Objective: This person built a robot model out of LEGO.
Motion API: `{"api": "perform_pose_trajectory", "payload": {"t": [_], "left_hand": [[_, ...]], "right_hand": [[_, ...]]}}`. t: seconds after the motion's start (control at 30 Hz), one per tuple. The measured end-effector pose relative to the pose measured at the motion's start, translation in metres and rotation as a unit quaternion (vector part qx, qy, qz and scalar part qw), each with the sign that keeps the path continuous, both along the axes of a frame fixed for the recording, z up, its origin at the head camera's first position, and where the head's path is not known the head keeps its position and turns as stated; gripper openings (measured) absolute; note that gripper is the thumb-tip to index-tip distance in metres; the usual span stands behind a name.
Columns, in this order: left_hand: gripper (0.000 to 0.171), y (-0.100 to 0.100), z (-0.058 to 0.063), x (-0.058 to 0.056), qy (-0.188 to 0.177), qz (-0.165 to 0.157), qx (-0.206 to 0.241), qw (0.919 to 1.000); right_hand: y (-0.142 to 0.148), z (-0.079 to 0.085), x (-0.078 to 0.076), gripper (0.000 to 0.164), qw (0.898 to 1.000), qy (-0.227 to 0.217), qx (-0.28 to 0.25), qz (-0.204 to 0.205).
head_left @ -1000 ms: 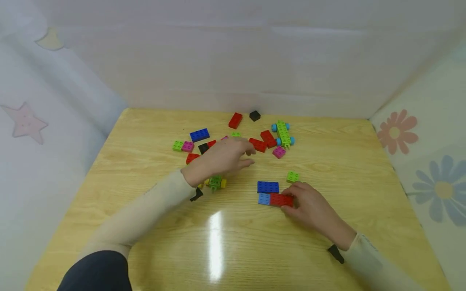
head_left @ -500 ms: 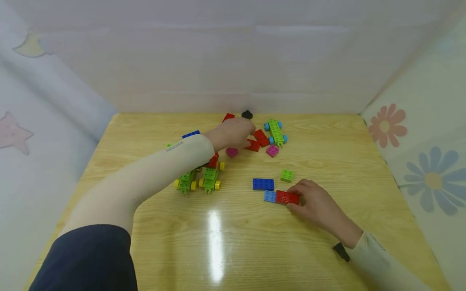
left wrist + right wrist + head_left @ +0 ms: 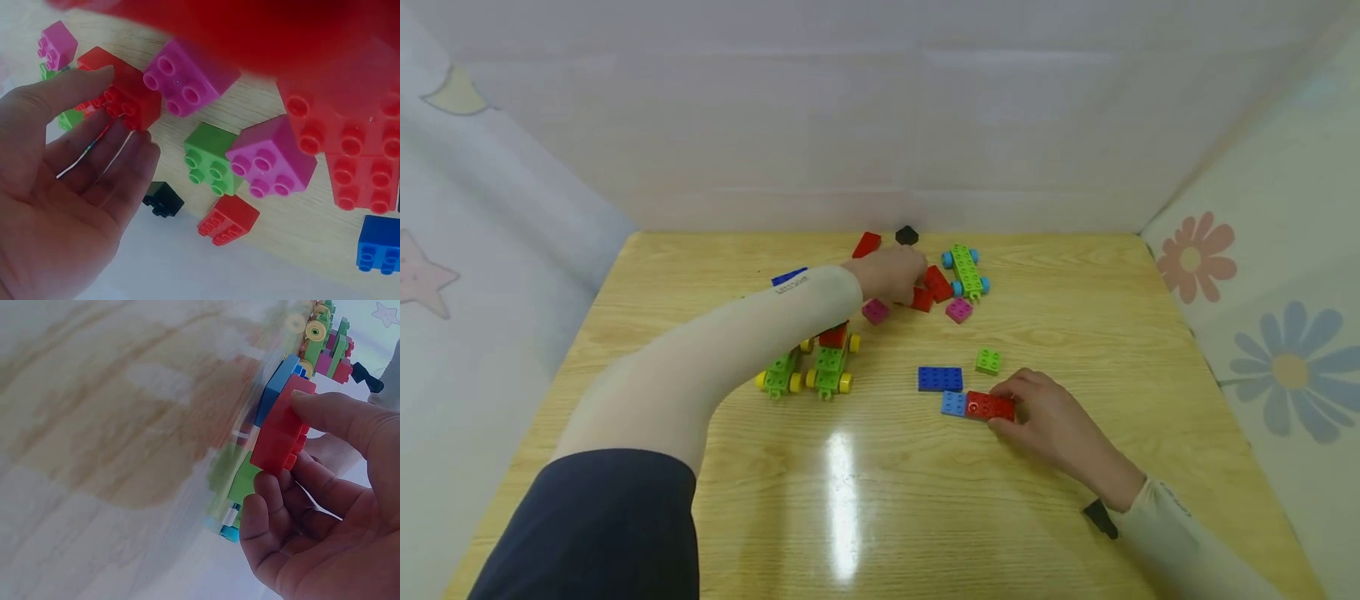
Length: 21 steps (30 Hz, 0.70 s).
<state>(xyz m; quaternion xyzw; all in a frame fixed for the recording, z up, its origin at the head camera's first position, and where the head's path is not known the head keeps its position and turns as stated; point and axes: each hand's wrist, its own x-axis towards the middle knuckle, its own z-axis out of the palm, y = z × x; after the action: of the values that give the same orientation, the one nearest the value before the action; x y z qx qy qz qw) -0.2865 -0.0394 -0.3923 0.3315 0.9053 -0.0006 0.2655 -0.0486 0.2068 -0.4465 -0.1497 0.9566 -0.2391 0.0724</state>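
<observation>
My right hand (image 3: 1048, 421) pinches a red building brick (image 3: 981, 405), thumb on one side and fingers on the other. A light blue brick (image 3: 953, 404) adjoins its left end, and a dark blue brick (image 3: 940, 379) lies just behind. My left hand (image 3: 891, 273) reaches to the back of the table. In the left wrist view its thumb and fairly straight fingers stand around a red brick (image 3: 134, 94), with fingertips right at its edge. Next to this hand lie magenta bricks (image 3: 275, 156), a green brick (image 3: 212, 156) and a small black brick (image 3: 164, 199).
Two green wheeled bases (image 3: 831, 362) with yellow wheels stand left of centre, partly behind my left sleeve. A green base (image 3: 966, 271) with blue wheels is at the back right. A lime brick (image 3: 988, 361) lies near my right hand. A fabric wall (image 3: 880, 142) borders the table's back.
My left hand has moved back and right from over the left-hand pile to a red brick. My right hand keeps its pinch; the red and light blue bricks have shifted slightly right from the dark blue brick.
</observation>
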Motion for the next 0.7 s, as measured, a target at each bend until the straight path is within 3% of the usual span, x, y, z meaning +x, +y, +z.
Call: {"api": "perform_pose_trajectory", "payload": {"t": [0.2, 0.43, 0.7], "left_hand": [[0.038, -0.002, -0.002, -0.001, -0.029, 0.019, 0.024, 0.9991], [0.036, -0.004, -0.005, 0.000, -0.029, 0.027, 0.023, 0.9989], [0.038, -0.007, 0.008, -0.001, -0.041, 0.034, 0.029, 0.9981]], "right_hand": [[0.000, -0.001, 0.000, 0.031, 1.000, 0.000, -0.002, 0.000], [-0.001, 0.000, -0.002, 0.031, 1.000, -0.007, 0.000, 0.005], [-0.001, 0.000, -0.004, 0.031, 1.000, -0.004, 0.008, 0.008]]}}
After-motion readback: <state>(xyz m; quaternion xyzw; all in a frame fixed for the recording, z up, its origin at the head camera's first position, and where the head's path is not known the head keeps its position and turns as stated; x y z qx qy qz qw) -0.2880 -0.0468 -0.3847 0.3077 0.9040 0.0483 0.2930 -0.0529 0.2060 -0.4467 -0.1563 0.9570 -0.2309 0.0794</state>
